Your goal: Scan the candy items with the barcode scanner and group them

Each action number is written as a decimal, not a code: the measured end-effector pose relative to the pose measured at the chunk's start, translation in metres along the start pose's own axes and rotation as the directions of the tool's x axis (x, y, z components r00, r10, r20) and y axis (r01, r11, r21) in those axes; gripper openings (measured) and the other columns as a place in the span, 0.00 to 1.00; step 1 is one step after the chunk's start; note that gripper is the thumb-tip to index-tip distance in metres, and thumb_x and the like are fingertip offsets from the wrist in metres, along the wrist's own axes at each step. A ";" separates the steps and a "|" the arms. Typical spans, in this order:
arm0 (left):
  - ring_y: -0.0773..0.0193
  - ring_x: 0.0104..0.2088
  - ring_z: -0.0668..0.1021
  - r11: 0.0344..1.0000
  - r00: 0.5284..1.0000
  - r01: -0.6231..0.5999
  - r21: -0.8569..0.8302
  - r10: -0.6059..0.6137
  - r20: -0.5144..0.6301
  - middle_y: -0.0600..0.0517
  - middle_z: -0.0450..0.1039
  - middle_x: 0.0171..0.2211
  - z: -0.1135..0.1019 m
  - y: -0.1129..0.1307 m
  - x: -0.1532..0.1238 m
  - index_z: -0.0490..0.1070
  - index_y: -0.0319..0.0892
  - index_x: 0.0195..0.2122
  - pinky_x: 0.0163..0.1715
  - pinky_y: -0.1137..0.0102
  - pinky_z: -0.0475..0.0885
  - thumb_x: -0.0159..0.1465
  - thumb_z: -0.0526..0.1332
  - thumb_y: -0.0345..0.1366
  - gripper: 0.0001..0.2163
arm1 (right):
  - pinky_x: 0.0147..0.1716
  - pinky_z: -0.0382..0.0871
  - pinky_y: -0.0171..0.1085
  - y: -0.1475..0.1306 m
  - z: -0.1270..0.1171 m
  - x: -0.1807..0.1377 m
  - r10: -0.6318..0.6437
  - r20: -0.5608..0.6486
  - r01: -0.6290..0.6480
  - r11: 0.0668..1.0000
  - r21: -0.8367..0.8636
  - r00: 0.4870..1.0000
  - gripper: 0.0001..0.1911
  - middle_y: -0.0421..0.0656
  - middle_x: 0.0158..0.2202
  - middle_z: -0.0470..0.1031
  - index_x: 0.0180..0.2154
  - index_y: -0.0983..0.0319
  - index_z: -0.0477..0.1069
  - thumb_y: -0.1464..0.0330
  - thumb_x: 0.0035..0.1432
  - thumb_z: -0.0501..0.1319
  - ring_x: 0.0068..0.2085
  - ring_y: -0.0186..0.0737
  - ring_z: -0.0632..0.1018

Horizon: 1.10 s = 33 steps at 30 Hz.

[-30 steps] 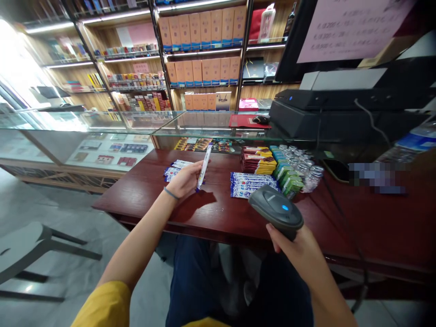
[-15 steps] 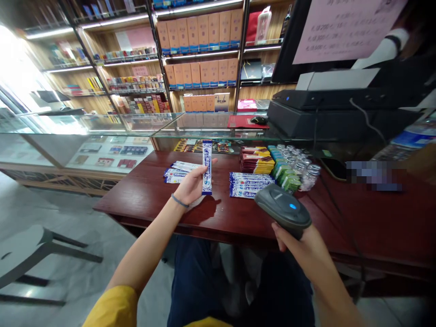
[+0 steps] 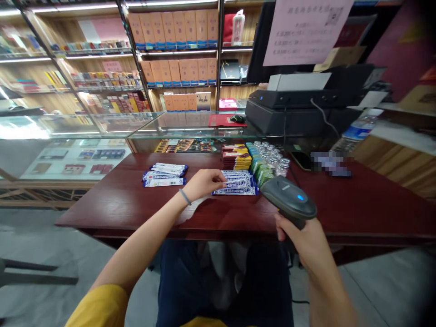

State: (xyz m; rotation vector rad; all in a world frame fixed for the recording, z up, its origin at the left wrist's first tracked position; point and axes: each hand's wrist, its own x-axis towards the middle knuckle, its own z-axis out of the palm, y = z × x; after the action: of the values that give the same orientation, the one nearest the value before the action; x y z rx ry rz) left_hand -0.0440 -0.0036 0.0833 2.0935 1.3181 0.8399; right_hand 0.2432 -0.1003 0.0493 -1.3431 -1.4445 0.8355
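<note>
My right hand (image 3: 299, 231) grips the handle of a dark barcode scanner (image 3: 289, 197), which shows a blue light on top. My left hand (image 3: 206, 184) reaches over the row of blue-and-white stick packets (image 3: 235, 190), thumb and fingers pinched on the left end of one packet (image 3: 240, 182). To the left lies a looser pile of the same slim packets (image 3: 165, 175), the nearest showing a barcode. Behind the row stand stacked red-and-yellow packets (image 3: 236, 159). Beside them are green packs (image 3: 264, 175) and several small silver-capped bottles (image 3: 281, 165).
The dark red desk (image 3: 119, 195) ends close to my legs. A glass display counter (image 3: 153, 125) runs behind it. At the right are a phone (image 3: 303, 160), a water bottle (image 3: 356, 131) and a black machine (image 3: 289, 113) with cables. A stool (image 3: 37, 272) stands at lower left.
The packet my left hand held upright now lies on the left pile. That hand has moved right and pinches another packet in the row. The scanner stays in my right hand; the view has shifted right.
</note>
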 end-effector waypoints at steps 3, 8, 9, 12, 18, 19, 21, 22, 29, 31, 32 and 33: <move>0.61 0.38 0.80 0.996 0.999 -0.050 0.073 0.050 0.008 0.52 0.82 0.36 0.026 0.006 0.010 0.79 0.43 0.34 0.41 0.69 0.71 0.61 0.66 0.34 0.03 | 0.27 0.65 0.38 0.003 -0.005 -0.003 -0.003 -0.017 0.003 1.000 0.001 1.000 0.18 0.37 0.15 0.69 0.23 0.57 0.66 0.57 0.60 0.65 0.20 0.38 0.71; 0.58 0.40 0.79 0.966 0.990 -0.142 0.214 0.140 0.024 0.49 0.81 0.35 0.052 0.006 0.016 0.79 0.42 0.32 0.45 0.66 0.71 0.61 0.67 0.30 0.02 | 0.25 0.64 0.37 0.007 -0.012 -0.005 0.018 -0.074 -0.013 0.997 0.071 0.997 0.12 0.35 0.15 0.68 0.31 0.59 0.69 0.59 0.59 0.67 0.19 0.36 0.69; 0.58 0.40 0.79 0.962 0.990 -0.141 0.236 0.137 0.031 0.49 0.81 0.35 0.054 0.006 0.016 0.79 0.42 0.32 0.44 0.66 0.70 0.61 0.67 0.30 0.02 | 0.25 0.64 0.36 0.007 -0.013 -0.005 0.029 -0.076 -0.023 0.996 0.081 0.997 0.12 0.34 0.15 0.68 0.31 0.59 0.69 0.60 0.59 0.67 0.19 0.36 0.69; 0.58 0.39 0.79 0.943 0.991 -0.136 0.305 0.128 0.048 0.49 0.81 0.35 0.057 0.003 0.015 0.80 0.42 0.34 0.43 0.66 0.70 0.62 0.66 0.30 0.03 | 0.24 0.63 0.37 0.007 -0.015 -0.006 0.044 -0.064 -0.038 0.995 0.094 0.997 0.13 0.35 0.15 0.68 0.30 0.58 0.68 0.59 0.59 0.66 0.19 0.36 0.69; 0.54 0.44 0.79 0.884 0.993 -0.119 0.452 0.116 0.034 0.46 0.81 0.39 0.057 -0.002 0.013 0.80 0.44 0.38 0.47 0.62 0.70 0.63 0.65 0.32 0.05 | 0.25 0.64 0.38 0.008 -0.014 -0.005 0.039 -0.038 -0.035 0.994 0.101 0.999 0.14 0.35 0.16 0.68 0.30 0.58 0.68 0.57 0.59 0.67 0.19 0.38 0.70; 0.53 0.44 0.78 0.880 0.993 -0.113 0.461 0.111 0.031 0.46 0.81 0.40 0.057 -0.002 0.013 0.80 0.44 0.39 0.47 0.62 0.70 0.63 0.65 0.32 0.05 | 0.25 0.65 0.38 0.008 -0.014 -0.005 0.041 -0.036 -0.037 0.994 0.099 0.999 0.14 0.35 0.16 0.68 0.31 0.58 0.68 0.57 0.59 0.67 0.19 0.38 0.70; 0.53 0.45 0.78 0.881 0.995 -0.099 0.463 0.100 0.023 0.45 0.80 0.41 0.057 -0.002 0.012 0.80 0.45 0.42 0.48 0.61 0.70 0.64 0.65 0.33 0.07 | 0.25 0.64 0.38 0.008 -0.014 -0.006 0.042 -0.035 -0.038 0.994 0.102 0.999 0.14 0.35 0.16 0.68 0.31 0.58 0.68 0.57 0.59 0.67 0.20 0.37 0.70; 0.53 0.45 0.78 0.884 0.996 -0.091 0.459 0.093 0.019 0.46 0.80 0.41 0.057 -0.001 0.011 0.80 0.45 0.44 0.48 0.61 0.70 0.64 0.65 0.33 0.08 | 0.25 0.64 0.38 0.008 -0.013 -0.006 0.041 -0.036 -0.037 0.994 0.107 0.999 0.14 0.35 0.16 0.68 0.31 0.58 0.68 0.57 0.59 0.67 0.19 0.37 0.70; 0.51 0.48 0.79 0.903 0.997 -0.073 0.424 0.079 0.002 0.46 0.80 0.45 0.058 0.000 0.010 0.80 0.46 0.46 0.50 0.60 0.70 0.64 0.65 0.34 0.10 | 0.25 0.64 0.37 0.008 -0.013 -0.005 0.050 -0.022 -0.047 0.994 0.098 0.999 0.15 0.36 0.16 0.68 0.28 0.58 0.68 0.57 0.59 0.67 0.20 0.37 0.70; 0.52 0.48 0.79 0.905 0.996 -0.080 0.418 0.085 0.007 0.46 0.80 0.45 0.058 0.000 0.011 0.80 0.46 0.46 0.50 0.60 0.70 0.64 0.65 0.35 0.10 | 0.25 0.63 0.37 0.008 -0.013 -0.005 0.043 -0.016 -0.042 0.995 0.090 0.999 0.15 0.36 0.16 0.68 0.28 0.58 0.68 0.57 0.60 0.66 0.20 0.37 0.69; 0.52 0.48 0.79 0.906 0.996 -0.083 0.415 0.087 0.009 0.46 0.80 0.44 0.059 0.000 0.011 0.80 0.46 0.46 0.51 0.60 0.70 0.64 0.66 0.35 0.10 | 0.25 0.63 0.38 0.008 -0.013 -0.005 0.039 -0.014 -0.037 0.996 0.085 0.999 0.15 0.36 0.16 0.68 0.27 0.58 0.68 0.57 0.60 0.66 0.20 0.37 0.69; 0.52 0.48 0.79 0.907 0.996 -0.085 0.411 0.088 0.011 0.46 0.80 0.44 0.058 0.001 0.012 0.80 0.46 0.46 0.51 0.60 0.70 0.64 0.66 0.35 0.09 | 0.25 0.64 0.38 0.008 -0.013 -0.006 0.035 -0.013 -0.034 0.996 0.080 0.999 0.15 0.36 0.16 0.68 0.27 0.58 0.67 0.57 0.60 0.66 0.20 0.37 0.69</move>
State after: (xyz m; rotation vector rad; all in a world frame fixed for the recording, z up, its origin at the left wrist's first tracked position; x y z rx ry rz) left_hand 0.0030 0.0009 0.0472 2.4892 1.5215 0.6453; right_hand 0.2574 -0.1060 0.0450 -1.3145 -1.3665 0.8946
